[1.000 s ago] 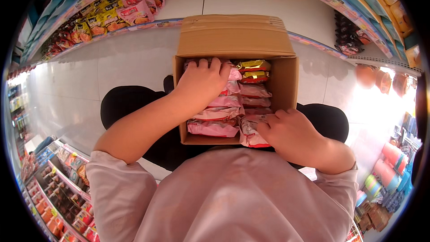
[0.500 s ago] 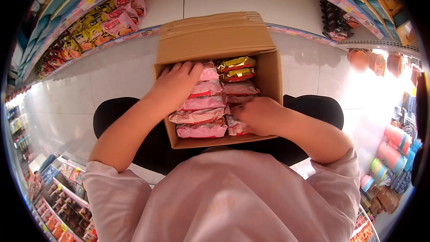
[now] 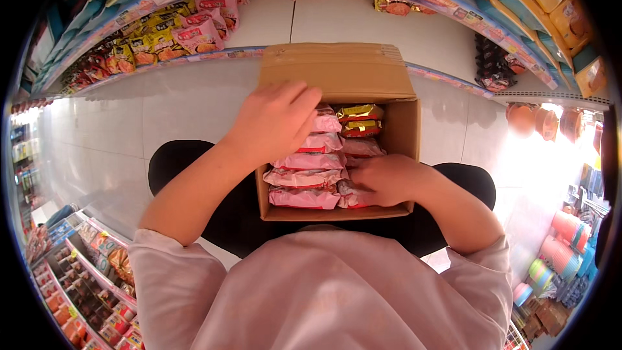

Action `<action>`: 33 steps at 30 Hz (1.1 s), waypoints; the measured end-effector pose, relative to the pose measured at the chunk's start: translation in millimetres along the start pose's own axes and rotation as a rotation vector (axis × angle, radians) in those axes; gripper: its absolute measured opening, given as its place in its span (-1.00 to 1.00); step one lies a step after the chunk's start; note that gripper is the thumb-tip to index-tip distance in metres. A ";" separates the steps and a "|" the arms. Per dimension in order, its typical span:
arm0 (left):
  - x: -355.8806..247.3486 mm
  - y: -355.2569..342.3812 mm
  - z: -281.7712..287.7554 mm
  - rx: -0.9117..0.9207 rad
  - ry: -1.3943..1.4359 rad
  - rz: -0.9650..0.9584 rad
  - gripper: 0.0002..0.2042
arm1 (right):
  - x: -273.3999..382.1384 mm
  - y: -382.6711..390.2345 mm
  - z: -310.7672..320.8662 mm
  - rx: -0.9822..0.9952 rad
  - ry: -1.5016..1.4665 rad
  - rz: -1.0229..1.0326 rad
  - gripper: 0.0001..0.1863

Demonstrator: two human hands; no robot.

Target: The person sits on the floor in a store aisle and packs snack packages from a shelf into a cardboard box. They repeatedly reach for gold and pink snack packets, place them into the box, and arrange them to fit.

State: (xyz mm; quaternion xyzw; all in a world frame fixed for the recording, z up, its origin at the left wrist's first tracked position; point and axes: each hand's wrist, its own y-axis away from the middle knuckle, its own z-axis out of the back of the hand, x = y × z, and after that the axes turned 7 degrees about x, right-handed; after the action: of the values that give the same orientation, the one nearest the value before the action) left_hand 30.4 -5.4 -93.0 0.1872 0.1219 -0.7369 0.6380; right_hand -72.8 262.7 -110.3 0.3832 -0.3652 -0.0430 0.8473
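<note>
An open cardboard box (image 3: pixel 339 74) sits over my dark-clad lap. Its left column holds several pink noodle packets (image 3: pixel 310 161) stacked in a row. In the right column, two gold packets (image 3: pixel 361 120) lie at the far end, with pink packets (image 3: pixel 363 148) nearer me. My left hand (image 3: pixel 275 120) is above the box's far left corner, fingers stretched and partly over the farthest pink packet; I see nothing held in it. Down in the right column, my right hand (image 3: pixel 389 179) lies on the pink packets, fingers reaching left and somewhat apart. Their tips are partly hidden among the wrappers.
Ahead runs a low shelf (image 3: pixel 350 23) with yellow and pink packets (image 3: pixel 175 35) on its left and dark packets (image 3: pixel 495 65) on its right. Racks of goods (image 3: pixel 91 279) stand at the lower left. Colourful stacked cups (image 3: pixel 560 253) are at the right.
My left hand has lifted off the left packets and moved up and away over the box's far edge. My right hand stays on the right-column packets. The whole view has shifted slightly.
</note>
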 end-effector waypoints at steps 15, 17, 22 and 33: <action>103.5 -31.3 -8.1 0.569 0.383 0.037 -0.67 | -58.3 -2.7 57.0 -0.784 0.075 -0.216 -0.79; 120.9 -39.3 -8.9 0.557 0.652 0.171 -0.67 | -59.9 -5.7 56.0 -0.783 0.099 -0.233 -0.77; 196.1 -70.5 -42.8 0.376 0.289 0.195 -0.72 | -59.7 -11.0 52.2 -0.875 0.181 -0.228 -0.76; 343.1 -220.3 -74.6 -0.173 -0.272 0.346 -0.70 | -60.8 -16.1 48.3 -0.956 0.168 -0.197 -0.76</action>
State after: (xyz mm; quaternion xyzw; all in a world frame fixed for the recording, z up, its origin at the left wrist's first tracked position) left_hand -217.6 -246.7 -321.2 0.0490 0.0639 -0.6220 0.7789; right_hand -145.3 242.9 -135.6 -0.0136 -0.1971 -0.2545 0.9467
